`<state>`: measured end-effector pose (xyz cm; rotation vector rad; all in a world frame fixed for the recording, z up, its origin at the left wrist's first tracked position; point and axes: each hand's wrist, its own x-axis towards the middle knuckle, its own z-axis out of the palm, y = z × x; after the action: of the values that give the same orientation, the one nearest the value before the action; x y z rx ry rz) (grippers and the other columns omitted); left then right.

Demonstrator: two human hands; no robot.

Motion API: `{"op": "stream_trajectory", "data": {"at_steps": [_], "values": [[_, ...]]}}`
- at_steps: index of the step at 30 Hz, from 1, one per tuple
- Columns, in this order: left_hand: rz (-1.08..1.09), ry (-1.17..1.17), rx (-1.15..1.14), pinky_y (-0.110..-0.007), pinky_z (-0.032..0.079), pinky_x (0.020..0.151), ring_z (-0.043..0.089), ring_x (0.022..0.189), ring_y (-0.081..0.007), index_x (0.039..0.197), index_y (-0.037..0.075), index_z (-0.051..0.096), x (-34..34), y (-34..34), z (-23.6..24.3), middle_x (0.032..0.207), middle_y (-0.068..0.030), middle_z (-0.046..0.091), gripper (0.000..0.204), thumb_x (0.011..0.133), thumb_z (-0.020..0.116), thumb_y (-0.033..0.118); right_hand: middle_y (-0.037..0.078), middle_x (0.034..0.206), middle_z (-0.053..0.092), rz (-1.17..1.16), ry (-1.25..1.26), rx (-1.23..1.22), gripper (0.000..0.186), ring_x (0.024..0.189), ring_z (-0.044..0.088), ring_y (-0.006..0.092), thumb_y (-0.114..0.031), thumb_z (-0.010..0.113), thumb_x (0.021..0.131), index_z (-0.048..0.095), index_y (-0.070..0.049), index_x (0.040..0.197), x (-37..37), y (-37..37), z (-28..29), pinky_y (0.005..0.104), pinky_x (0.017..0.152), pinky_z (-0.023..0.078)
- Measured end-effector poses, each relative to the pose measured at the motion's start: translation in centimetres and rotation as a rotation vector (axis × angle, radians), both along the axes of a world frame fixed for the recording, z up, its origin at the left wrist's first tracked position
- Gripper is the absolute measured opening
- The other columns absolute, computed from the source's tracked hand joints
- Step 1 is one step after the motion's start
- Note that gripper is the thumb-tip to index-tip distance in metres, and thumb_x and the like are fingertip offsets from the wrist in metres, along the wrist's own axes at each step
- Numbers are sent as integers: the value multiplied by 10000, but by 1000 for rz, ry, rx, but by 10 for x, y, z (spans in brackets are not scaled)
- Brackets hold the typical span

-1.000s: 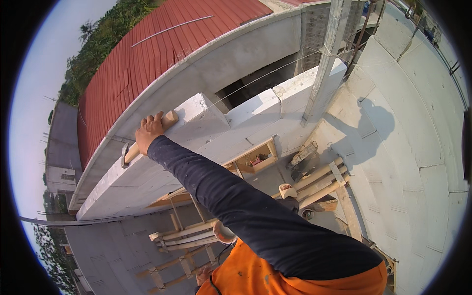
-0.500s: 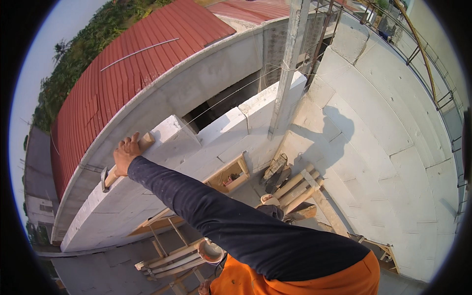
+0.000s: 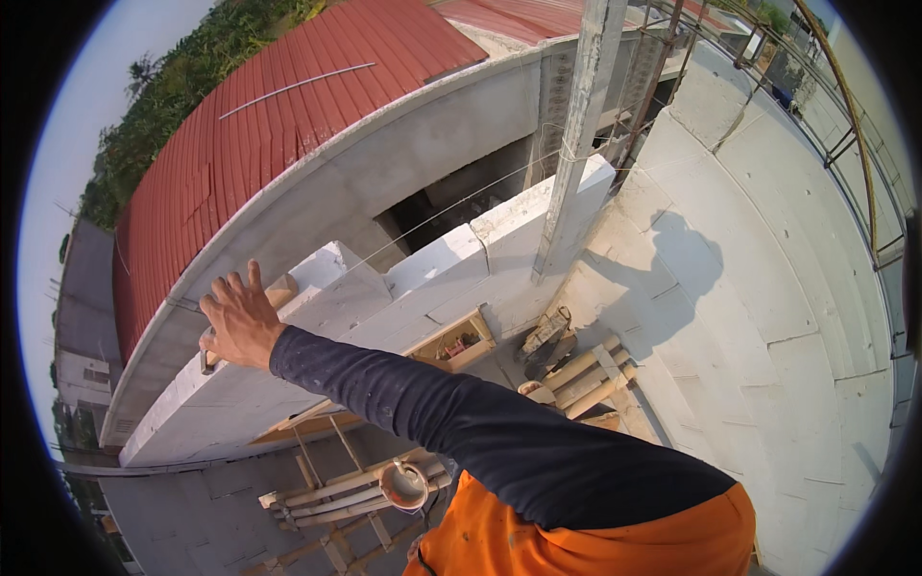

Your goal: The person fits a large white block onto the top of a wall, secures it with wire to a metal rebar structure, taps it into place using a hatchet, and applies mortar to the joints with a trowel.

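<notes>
My right hand (image 3: 237,322) reaches far left across the top of the white block wall (image 3: 384,322). Its fingers are spread and hold nothing. Right beneath it, a hammer lies along the wall's top edge; the end of its wooden handle (image 3: 280,290) pokes out past my fingers, and part of its metal head (image 3: 207,364) shows below my hand. Most of the hammer is hidden by the hand. Of my left hand, only what looks like a sliver of skin shows by the orange garment (image 3: 576,547) at the lower edge; its fingers are hidden.
A taut string runs above the wall to an upright post (image 3: 576,134). Below stand a bucket (image 3: 403,485), timber poles (image 3: 327,509) and a chainsaw-like tool (image 3: 545,336). On the right rises another block wall (image 3: 768,288). A red metal roof (image 3: 288,115) lies beyond.
My right hand has let go of the hammer's handle, its fingers now spread just above it. The view has shifted a little, and the bucket shows more fully.
</notes>
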<state>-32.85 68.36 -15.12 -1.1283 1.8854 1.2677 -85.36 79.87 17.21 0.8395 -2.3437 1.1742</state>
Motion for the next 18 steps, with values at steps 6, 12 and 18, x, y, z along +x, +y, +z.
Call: {"op": "stream_trajectory", "data": {"at_steps": [6,12,18], "values": [[-56,8,-3,-429,596,848,761,950,-290,1212,20,740,-15,48,6,1090,-145,785,442,1090,609,424,125,1088,673,483,-199,-237,375,1064,639,317,-337,759,968,664,-47,1186,129,122,-92,487,995,480],[-230,76,21,-440,597,846,760,938,-292,1214,17,740,-59,109,-3,1083,-153,785,453,1098,595,430,211,1257,763,729,-919,847,513,1183,725,397,-403,757,913,726,-66,1299,144,311,-216,521,950,567],[-883,587,-412,-436,576,886,749,913,-311,1155,56,774,21,167,-43,950,-175,754,474,1062,658,505,228,1214,773,763,-862,974,573,1160,725,425,-511,741,946,711,-113,1357,140,308,-268,521,984,559]]}}
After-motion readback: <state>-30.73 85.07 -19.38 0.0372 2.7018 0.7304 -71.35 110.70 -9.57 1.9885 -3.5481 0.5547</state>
